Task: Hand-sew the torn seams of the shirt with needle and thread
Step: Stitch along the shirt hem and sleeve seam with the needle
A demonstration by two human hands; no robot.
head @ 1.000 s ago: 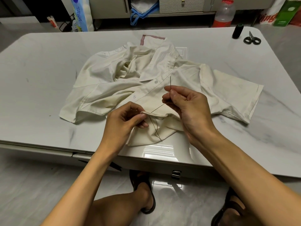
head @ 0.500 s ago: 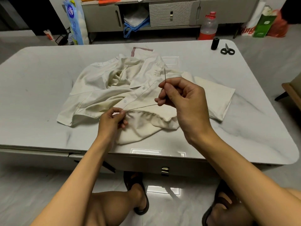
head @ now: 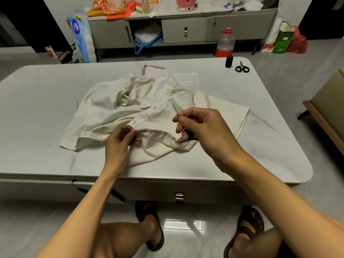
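The left hand (head: 121, 144) pinched the hem of the shirt (head: 104, 107) on the tabletop (head: 37, 101), while the right hand (head: 202, 131), just to its right, pinched the needle (head: 175, 109), tip jutting above its fingers.

needle (head: 175, 109) eye: hidden (inside right hand (head: 204, 131)) | chair (head: 324, 101): cut off

**Hand-stitching a shirt hem**

The left hand (head: 121, 146) pinches the hem of a crumpled cream fabric shirt (head: 111, 103) on a pale marbled table (head: 37, 94); the right hand (head: 203, 131) pinches a thin dark needle (head: 175, 109), free end pointing away.
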